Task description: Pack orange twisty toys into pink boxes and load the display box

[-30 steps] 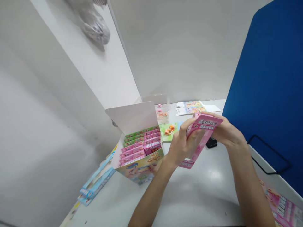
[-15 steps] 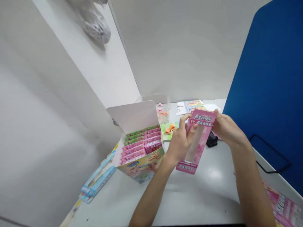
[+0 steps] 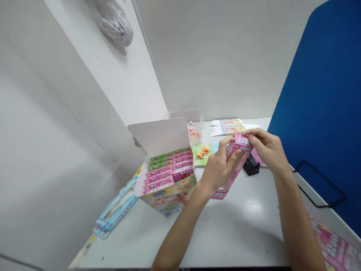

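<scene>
Pink cardboard sleeve (image 3: 239, 147) is held in both hands above the counter (image 3: 239, 233), tilted, with its printed top end up and to the right and its long lower end running down and to the left. The left hand (image 3: 218, 168) is closed around the middle of the sleeve, fingers wrapped over it. The right hand (image 3: 266, 148) grips the top end from the right, fingers pinching the card. The two hands sit very close together, with the sleeve passing between them. The lower end pokes out below the left hand, and whether it touches the counter cannot be told.

Just under the right hand lies a small black object (image 3: 251, 165), with a pink card (image 3: 258, 159) partly beneath it. Left of the left hand is a green card (image 3: 201, 155) with orange trinkets on it. Beyond that stands an open display box (image 3: 169, 199), its white lid upright and rows of small pink and green boxes (image 3: 169, 173) packed inside. A clear plastic cup (image 3: 194, 132) with small pink and orange pieces stands behind the box. Printed papers (image 3: 228, 127) lie at the far end of the counter, blue packs (image 3: 115, 214) lie left of the display box, and a pink printed sheet (image 3: 332, 241) lies at the lower right.
</scene>
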The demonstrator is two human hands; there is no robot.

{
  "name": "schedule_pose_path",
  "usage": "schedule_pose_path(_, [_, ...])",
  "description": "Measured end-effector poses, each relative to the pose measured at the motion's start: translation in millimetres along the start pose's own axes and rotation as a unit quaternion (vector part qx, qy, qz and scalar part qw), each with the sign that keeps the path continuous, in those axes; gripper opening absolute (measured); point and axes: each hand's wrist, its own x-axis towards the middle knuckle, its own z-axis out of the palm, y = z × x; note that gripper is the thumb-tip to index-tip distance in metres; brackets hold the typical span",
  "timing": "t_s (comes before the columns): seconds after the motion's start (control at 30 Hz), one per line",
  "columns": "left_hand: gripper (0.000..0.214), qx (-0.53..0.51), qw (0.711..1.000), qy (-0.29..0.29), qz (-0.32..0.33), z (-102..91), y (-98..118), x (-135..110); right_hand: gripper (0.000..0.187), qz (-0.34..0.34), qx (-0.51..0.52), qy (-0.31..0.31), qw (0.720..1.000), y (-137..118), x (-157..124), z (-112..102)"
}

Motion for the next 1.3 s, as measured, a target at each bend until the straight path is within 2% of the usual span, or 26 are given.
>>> schedule_pose_path(0.13, [0.04, -0.002, 1.0, 0.018, -0.016, 4.4, -4, 1, 0.016, -0.007, -0.018, -0.044, 0.999, 6, 2, 2])
schedule_pose_path(0.27, [0.045, 0.028, 0.999, 0.011, 0.014, 7.7, -6, 1, 0.019, -0.016, -0.033, -0.049, 0.998, 11, 3, 0])
schedule_pose_path(0.37, [0.04, 0.027, 0.999, 0.001, 0.034, 8.4, -6, 2, 0.021, 0.007, 0.014, -0.071, 0.997, 15, 3, -5])
schedule_pose_path(0.43, [0.036, 0.018, 0.999, 0.012, 0.043, 8.3, -6, 4, 0.021, 0.057, 0.093, -0.099, 0.989, 18, 4, -7])
schedule_pose_path(0.57, [0.031, 0.023, 0.997, 0.054, 0.06, 8.1, -8, 5, 0.028, 0.186, 0.287, -0.094, 0.935, 24, 8, -3])
schedule_pose_path(0.63, [0.03, 0.034, 0.995, 0.063, 0.069, 9.0, -9, 4, 0.033, 0.238, 0.34, -0.08, 0.906, 26, 9, 1])
schedule_pose_path(0.77, [0.029, 0.052, 0.994, 0.053, 0.082, 13.6, -10, 1, 0.029, 0.301, 0.415, -0.083, 0.854, 30, 9, 9])
schedule_pose_path(0.83, [0.028, 0.051, 0.995, 0.052, 0.071, 16.5, -11, 0, 0.029, 0.319, 0.431, -0.083, 0.84, 33, 10, 12])
schedule_pose_path(0.9, [0.027, 0.053, 0.996, 0.054, 0.043, 19.1, -11, 1, 0.031, 0.323, 0.424, -0.085, 0.842, 37, 11, 13])
schedule_pose_path(0.93, [0.028, 0.064, 0.996, 0.052, 0.021, 20.2, -11, 2, 0.032, 0.317, 0.408, -0.083, 0.852, 41, 13, 12])
schedule_pose_path(1.0, [0.031, 0.106, 0.993, 0.03, -0.039, 22.1, -14, 4, 0.031, 0.292, 0.335, -0.056, 0.894, 56, 16, 6])
schedule_pose_path(1.07, [0.032, 0.163, 0.981, -0.03, -0.101, 24.0, -19, 5, 0.03, 0.265, 0.187, 0.009, 0.946, 81, 18, -10])
schedule_pose_path(1.1, [0.031, 0.187, 0.972, -0.072, -0.123, 25.1, -22, 6, 0.031, 0.261, 0.071, 0.04, 0.962, 97, 18, -20])
schedule_pose_path(1.13, [0.029, 0.205, 0.962, -0.118, -0.139, 26.4, -26, 6, 0.034, 0.262, -0.063, 0.048, 0.962, 114, 16, -32])
schedule_pose_path(1.17, [0.027, 0.219, 0.951, -0.159, -0.149, 27.8, -29, 6, 0.039, 0.265, -0.207, 0.018, 0.942, 132, 14, -44])
schedule_pose_path(1.2, [0.025, 0.229, 0.941, -0.194, -0.156, 29.2, -33, 6, 0.042, 0.266, -0.333, -0.042, 0.904, 148, 9, -56])
schedule_pose_path(1.23, [0.025, 0.237, 0.932, -0.221, -0.162, 30.7, -37, 6, 0.042, 0.274, -0.365, -0.07, 0.887, 163, 4, -66])
schedule_pose_path(1.3, [0.026, 0.247, 0.916, -0.262, -0.175, 33.6, -44, 5, 0.041, 0.278, -0.384, -0.119, 0.873, 185, -7, -82])
